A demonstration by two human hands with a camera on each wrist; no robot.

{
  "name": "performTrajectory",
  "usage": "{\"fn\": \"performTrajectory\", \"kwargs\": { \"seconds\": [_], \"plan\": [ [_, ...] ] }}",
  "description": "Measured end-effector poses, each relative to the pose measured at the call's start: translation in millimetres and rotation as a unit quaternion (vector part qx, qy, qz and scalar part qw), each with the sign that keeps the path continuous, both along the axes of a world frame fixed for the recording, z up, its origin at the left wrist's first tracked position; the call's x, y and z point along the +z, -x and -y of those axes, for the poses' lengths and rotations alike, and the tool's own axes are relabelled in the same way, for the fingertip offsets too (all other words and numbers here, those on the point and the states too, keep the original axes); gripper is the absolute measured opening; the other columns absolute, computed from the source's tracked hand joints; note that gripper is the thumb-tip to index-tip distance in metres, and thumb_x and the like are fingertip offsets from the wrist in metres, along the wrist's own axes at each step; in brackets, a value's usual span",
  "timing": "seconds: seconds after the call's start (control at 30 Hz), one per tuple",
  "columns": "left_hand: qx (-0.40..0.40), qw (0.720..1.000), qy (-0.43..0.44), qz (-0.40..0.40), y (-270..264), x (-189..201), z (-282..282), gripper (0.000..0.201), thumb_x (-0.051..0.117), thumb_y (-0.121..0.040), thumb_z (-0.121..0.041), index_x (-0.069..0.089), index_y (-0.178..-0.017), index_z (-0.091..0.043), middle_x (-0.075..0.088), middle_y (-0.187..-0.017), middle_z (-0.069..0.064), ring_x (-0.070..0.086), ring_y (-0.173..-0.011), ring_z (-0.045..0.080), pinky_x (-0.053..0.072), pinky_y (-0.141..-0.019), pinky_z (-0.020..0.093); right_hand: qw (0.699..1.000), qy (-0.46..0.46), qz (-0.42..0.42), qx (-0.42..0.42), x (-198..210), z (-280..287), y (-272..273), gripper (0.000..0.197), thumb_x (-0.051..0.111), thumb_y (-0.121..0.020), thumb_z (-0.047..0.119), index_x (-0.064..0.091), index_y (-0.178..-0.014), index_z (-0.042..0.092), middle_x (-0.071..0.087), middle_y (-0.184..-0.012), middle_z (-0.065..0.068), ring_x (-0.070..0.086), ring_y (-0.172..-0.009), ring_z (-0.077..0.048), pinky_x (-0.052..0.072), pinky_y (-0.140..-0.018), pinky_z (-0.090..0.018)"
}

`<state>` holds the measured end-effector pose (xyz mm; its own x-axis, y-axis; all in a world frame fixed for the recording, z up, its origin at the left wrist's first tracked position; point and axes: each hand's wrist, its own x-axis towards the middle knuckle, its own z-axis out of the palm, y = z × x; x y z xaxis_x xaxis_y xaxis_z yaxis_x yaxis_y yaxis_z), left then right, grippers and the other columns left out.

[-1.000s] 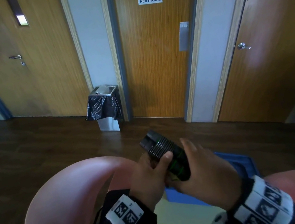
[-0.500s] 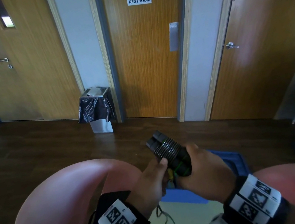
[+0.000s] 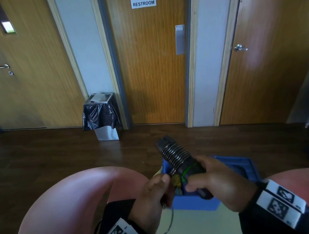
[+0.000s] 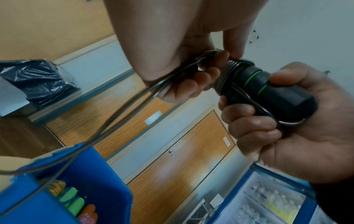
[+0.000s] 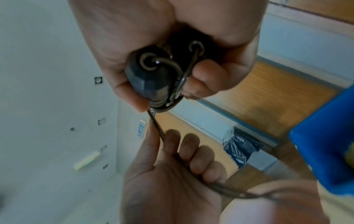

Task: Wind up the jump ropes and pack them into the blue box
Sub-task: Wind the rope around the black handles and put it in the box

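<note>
Nearly wound: right hand (image 3: 219, 183) clasps the rope handles (image 3: 179, 157), left hand (image 3: 153, 195) pinches the cord (image 5: 161, 131); blue box (image 3: 238, 166) awaits

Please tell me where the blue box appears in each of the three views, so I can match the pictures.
Head: blue box, lower centre, behind the hands.
Left wrist: bottom left corner.
Right wrist: right edge.
Shared landmark: black-bagged waste bin, also and.
</note>
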<state>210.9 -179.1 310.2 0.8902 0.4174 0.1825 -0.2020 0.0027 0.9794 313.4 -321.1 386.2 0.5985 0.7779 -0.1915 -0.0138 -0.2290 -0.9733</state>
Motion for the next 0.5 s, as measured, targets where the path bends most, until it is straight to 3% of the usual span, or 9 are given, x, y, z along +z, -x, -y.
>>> {"fn": "performTrajectory", "kwargs": {
  "seconds": [0.07,0.23,0.27,0.37,0.4,0.5],
  "plan": [
    [0.016,1.000,0.010,0.008,-1,4,2,0.048,0.054,-0.084,-0.054,0.049,-0.061,-0.012,0.041,-0.056,0.011,0.035,-0.055,0.021,0.026,-0.058,0.037,0.995,-0.040,-0.090,0.023,-3,-1,3,0.068,0.072,-0.047,0.019,0.053,-0.105,-0.011,0.045,-0.067,-0.012,0.041,-0.052,-0.021,0.030,-0.048,-0.026],
    [0.006,0.999,0.042,0.023,-1,7,4,0.051,0.066,-0.076,-0.065,0.052,-0.057,-0.019,0.041,-0.054,0.004,0.034,-0.050,0.016,0.027,-0.050,0.026,0.965,-0.098,-0.227,0.090,-6,-1,12,0.056,0.067,-0.047,0.018,0.047,-0.098,0.005,0.042,-0.069,-0.012,0.041,-0.050,-0.020,0.026,-0.050,-0.026],
    [0.004,0.999,0.043,0.022,0,8,4,0.057,0.067,-0.073,-0.069,0.053,-0.059,-0.016,0.042,-0.055,0.006,0.034,-0.050,0.016,0.028,-0.050,0.025,0.959,-0.102,-0.243,0.105,-7,-1,14,0.053,0.066,-0.049,0.019,0.048,-0.097,0.005,0.043,-0.069,-0.012,0.041,-0.050,-0.020,0.025,-0.051,-0.027],
    [0.006,0.999,0.036,0.020,2,9,6,0.085,0.066,-0.071,-0.072,0.051,-0.073,0.011,0.043,-0.058,0.025,0.035,-0.053,0.020,0.027,-0.049,0.025,0.946,-0.107,-0.267,0.148,-8,3,19,0.056,0.070,-0.049,0.025,0.052,-0.096,0.003,0.051,-0.071,-0.012,0.048,-0.052,-0.023,0.032,-0.051,-0.027],
    [0.011,0.999,0.036,0.018,2,9,7,0.083,0.065,-0.072,-0.071,0.051,-0.075,0.011,0.043,-0.057,0.027,0.036,-0.053,0.022,0.027,-0.049,0.026,0.945,-0.102,-0.266,0.159,-9,4,19,0.064,0.075,-0.046,0.030,0.052,-0.099,0.002,0.054,-0.072,-0.012,0.052,-0.053,-0.024,0.037,-0.052,-0.027],
    [0.030,0.999,0.032,0.001,3,12,14,0.067,0.061,-0.071,-0.063,0.057,-0.077,0.003,0.049,-0.055,0.018,0.040,-0.052,0.023,0.031,-0.048,0.026,0.940,-0.085,-0.265,0.195,-8,7,19,0.074,0.079,-0.045,0.042,0.055,-0.101,0.000,0.059,-0.078,-0.014,0.060,-0.059,-0.027,0.046,-0.055,-0.029]
  ]
}}
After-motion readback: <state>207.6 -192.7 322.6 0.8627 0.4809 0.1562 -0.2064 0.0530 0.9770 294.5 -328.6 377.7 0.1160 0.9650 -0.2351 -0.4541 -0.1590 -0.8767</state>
